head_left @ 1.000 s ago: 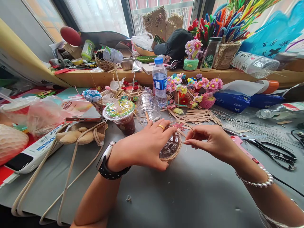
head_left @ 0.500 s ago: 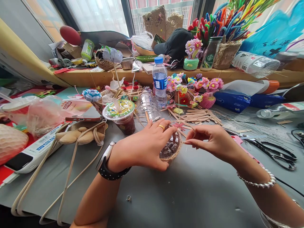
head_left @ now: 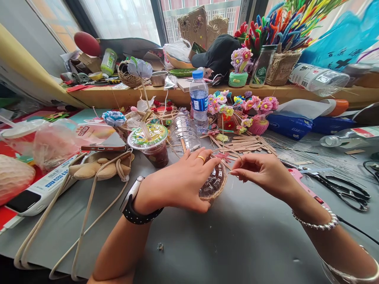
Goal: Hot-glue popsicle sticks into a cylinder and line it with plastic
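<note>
My left hand (head_left: 183,181) rests over a clear round plastic piece (head_left: 215,180) with twine (head_left: 220,193) round its rim, its fingers and thumb gripping it from the left. To the right, my right hand (head_left: 257,171) pinches a strand of twine that arcs over from the piece. A pink flower shape (head_left: 224,157) shows just behind the rim. The underside of the piece is hidden by my left hand.
A drink cup (head_left: 156,156), a clear ribbed bottle piece (head_left: 185,132) and a water bottle (head_left: 199,102) stand behind my left hand. Wooden sticks (head_left: 251,144) lie behind; black scissors (head_left: 343,189) and a pink glue gun (head_left: 304,183) lie right.
My right wrist and forearm have shifted slightly left, showing more of the pink tool. The right fingers still pinch the twine. My left hand has stayed in place.
</note>
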